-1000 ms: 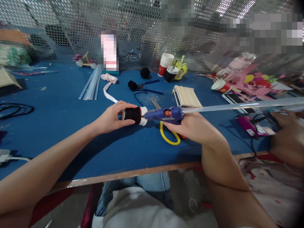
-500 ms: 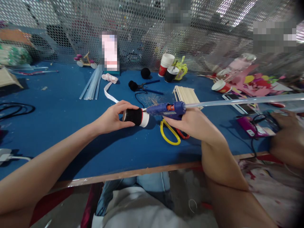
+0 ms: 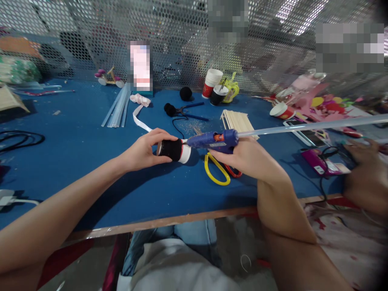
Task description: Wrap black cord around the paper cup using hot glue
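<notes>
My left hand (image 3: 148,150) grips a paper cup (image 3: 170,150) lying on its side, wound in black yarn, with a red band and a white end towards the right. My right hand (image 3: 242,155) is wrapped round a blue glue gun (image 3: 209,140); its nozzle meets the cup near the red band. From the gun's back a long clear glue stick (image 3: 303,127) runs off to the right. Scissors with yellow and red handles (image 3: 217,169) lie beneath my right hand. A white ribbon (image 3: 138,117) trails to the cup from behind.
Beyond my hands lie glue sticks (image 3: 117,109), pliers (image 3: 190,111), a black ball (image 3: 186,93), stacked paper cups (image 3: 212,83) and wooden sticks (image 3: 239,121). A phone (image 3: 306,133) and purple box (image 3: 321,161) are at right, near another person's hand (image 3: 362,157). Perforated metal (image 3: 176,44) stands behind.
The glue gun and my right hand have shifted very slightly to the right. My left hand keeps its hold on the cup, and the nozzle stays by the red band.
</notes>
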A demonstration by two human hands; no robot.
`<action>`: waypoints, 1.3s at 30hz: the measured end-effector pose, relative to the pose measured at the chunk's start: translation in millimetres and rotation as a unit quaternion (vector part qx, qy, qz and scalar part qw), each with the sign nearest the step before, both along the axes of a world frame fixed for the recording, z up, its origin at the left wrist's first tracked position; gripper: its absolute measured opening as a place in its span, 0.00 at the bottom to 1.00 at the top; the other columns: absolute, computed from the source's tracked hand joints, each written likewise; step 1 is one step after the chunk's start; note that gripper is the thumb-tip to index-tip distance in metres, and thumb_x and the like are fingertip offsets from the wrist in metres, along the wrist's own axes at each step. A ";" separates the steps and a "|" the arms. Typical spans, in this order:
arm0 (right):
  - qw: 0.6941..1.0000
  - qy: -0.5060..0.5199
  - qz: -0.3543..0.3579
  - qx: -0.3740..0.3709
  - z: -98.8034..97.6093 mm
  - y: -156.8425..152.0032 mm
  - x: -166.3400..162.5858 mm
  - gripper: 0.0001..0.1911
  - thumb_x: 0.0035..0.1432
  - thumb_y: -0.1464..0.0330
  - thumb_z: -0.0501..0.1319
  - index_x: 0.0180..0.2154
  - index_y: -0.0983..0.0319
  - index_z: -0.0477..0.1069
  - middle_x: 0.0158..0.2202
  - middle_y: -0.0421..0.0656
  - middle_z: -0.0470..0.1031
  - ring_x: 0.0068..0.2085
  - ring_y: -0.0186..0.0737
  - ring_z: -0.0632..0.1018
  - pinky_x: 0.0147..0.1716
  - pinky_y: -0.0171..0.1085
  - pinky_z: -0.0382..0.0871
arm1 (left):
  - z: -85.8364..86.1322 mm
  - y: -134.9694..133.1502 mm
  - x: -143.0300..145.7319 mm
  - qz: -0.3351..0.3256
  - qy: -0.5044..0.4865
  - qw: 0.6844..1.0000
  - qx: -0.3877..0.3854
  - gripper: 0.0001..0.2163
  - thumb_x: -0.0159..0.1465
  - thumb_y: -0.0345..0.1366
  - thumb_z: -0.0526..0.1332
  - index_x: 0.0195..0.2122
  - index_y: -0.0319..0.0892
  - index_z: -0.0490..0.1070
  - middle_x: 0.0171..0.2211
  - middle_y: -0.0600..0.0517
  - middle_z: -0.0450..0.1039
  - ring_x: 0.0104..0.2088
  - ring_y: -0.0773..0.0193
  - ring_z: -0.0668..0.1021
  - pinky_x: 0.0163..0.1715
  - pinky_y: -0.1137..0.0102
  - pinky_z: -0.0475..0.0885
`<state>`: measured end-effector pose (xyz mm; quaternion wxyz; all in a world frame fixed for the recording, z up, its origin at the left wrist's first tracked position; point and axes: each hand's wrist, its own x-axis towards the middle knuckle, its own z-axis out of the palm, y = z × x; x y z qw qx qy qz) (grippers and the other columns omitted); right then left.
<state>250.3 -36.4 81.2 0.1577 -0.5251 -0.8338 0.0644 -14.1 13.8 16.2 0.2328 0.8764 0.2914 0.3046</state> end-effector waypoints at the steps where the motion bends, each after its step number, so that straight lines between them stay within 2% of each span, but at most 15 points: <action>1: 1.000 0.002 -0.006 0.001 -0.7 1.6 -0.2 0.16 0.53 0.62 0.56 0.18 0.61 0.57 0.15 0.36 0.57 0.20 0.31 0.61 0.24 0.35 0.53 | 0.4 -0.4 0.1 -0.002 0.003 1.000 0.001 0.24 0.53 0.37 0.65 0.51 0.42 0.65 0.46 0.45 0.67 0.47 0.58 0.71 0.49 0.63 0.67; 12: 1.000 -0.007 -0.008 0.001 -3.7 9.7 -0.2 0.19 0.53 0.62 0.56 0.15 0.60 0.54 0.13 0.36 0.53 0.19 0.31 0.60 0.23 0.36 0.53 | 4.1 -4.1 0.2 -0.001 0.029 1.000 0.008 0.22 0.54 0.37 0.65 0.50 0.43 0.65 0.49 0.45 0.64 0.49 0.57 0.70 0.49 0.61 0.67; 17: 1.000 0.002 -0.018 -0.008 0.4 4.3 -0.1 0.18 0.52 0.62 0.56 0.17 0.61 0.54 0.15 0.36 0.56 0.20 0.31 0.61 0.23 0.35 0.54 | 3.7 -4.0 -0.2 0.000 0.038 0.999 0.005 0.22 0.54 0.37 0.64 0.51 0.43 0.65 0.49 0.45 0.64 0.50 0.56 0.69 0.51 0.59 0.65; 23: 1.000 0.006 -0.013 -0.009 -6.2 14.4 -4.4 0.20 0.52 0.63 0.57 0.15 0.60 0.51 0.14 0.35 0.54 0.20 0.31 0.60 0.23 0.35 0.54 | 6.5 -5.7 1.2 -0.006 0.033 0.999 0.006 0.22 0.54 0.37 0.64 0.50 0.43 0.65 0.49 0.45 0.64 0.49 0.57 0.70 0.50 0.62 0.66; 28: 1.000 0.017 -0.014 -0.008 -3.4 9.3 -1.1 0.17 0.52 0.62 0.57 0.17 0.61 0.56 0.14 0.35 0.57 0.20 0.31 0.62 0.23 0.35 0.56 | 4.8 -4.0 0.9 -0.006 0.023 1.000 -0.002 0.22 0.54 0.37 0.64 0.50 0.44 0.65 0.48 0.45 0.65 0.49 0.57 0.70 0.50 0.61 0.66; 32: 0.999 0.025 -0.012 -0.026 3.3 1.2 1.5 0.14 0.52 0.61 0.57 0.20 0.61 0.62 0.18 0.37 0.64 0.23 0.33 0.66 0.23 0.34 0.58 | 0.9 -0.5 0.4 -0.002 0.002 1.000 -0.007 0.23 0.53 0.37 0.65 0.50 0.43 0.65 0.46 0.46 0.67 0.47 0.58 0.71 0.49 0.62 0.67; 36: 0.994 0.091 -0.024 -0.062 9.6 -0.9 2.8 0.10 0.51 0.61 0.59 0.24 0.61 0.67 0.21 0.37 0.70 0.24 0.34 0.70 0.24 0.34 0.62 | -3.2 0.7 0.5 0.021 -0.027 0.998 -0.047 0.23 0.53 0.39 0.65 0.50 0.43 0.66 0.45 0.46 0.68 0.45 0.59 0.72 0.45 0.63 0.69; 39: 0.982 0.157 -0.051 -0.093 11.7 2.0 7.6 0.12 0.49 0.60 0.60 0.23 0.61 0.67 0.17 0.36 0.68 0.19 0.32 0.68 0.20 0.34 0.62 | -5.5 0.1 0.9 0.034 -0.047 0.994 -0.094 0.24 0.53 0.40 0.65 0.50 0.42 0.65 0.46 0.46 0.68 0.45 0.59 0.73 0.43 0.63 0.71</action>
